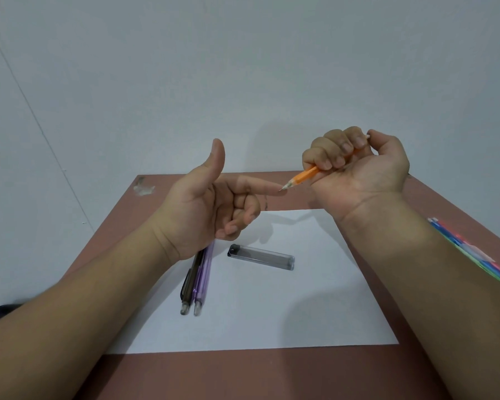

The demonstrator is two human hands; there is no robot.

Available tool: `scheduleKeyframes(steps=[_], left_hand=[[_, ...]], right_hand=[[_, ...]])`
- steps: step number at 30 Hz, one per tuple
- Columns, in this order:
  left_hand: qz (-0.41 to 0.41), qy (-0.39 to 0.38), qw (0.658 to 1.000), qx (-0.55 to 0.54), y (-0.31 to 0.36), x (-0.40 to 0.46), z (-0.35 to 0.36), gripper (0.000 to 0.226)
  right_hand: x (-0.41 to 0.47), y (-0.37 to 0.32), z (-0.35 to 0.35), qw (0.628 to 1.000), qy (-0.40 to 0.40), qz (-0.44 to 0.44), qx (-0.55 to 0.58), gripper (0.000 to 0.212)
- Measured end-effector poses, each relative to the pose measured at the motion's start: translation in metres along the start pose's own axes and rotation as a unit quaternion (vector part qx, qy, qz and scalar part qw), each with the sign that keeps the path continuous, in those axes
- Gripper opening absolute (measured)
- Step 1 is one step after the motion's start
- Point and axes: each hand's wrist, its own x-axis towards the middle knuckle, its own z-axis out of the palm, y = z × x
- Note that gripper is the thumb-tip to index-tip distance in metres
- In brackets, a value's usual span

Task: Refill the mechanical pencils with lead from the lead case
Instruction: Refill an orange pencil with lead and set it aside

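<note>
Left hand [205, 203]: thumb up, forefinger straight and touching the tip of the orange pencil [306, 176], other fingers curled on nothing. Below it on the white sheet [300, 307] lie two pencils side by side, one dark [188, 287] and one purple [202, 280]. One lead case [261, 257] lies just to their right. Right hand [358, 166] grips the orange pencil in a fist, raised above the table [243, 376]. More pencils [474, 255], too overlapped to count, lie at the table's right edge.
</note>
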Motion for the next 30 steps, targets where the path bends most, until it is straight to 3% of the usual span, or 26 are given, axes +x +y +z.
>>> scheduleKeyframes(steps=[30], left_hand=[[-0.006,0.004,1.000,0.006,-0.0002,-0.0002,0.0005,0.098]], right_hand=[[-0.0007,0.0007,0.0007,1.000,0.009,0.000,0.001,0.039]])
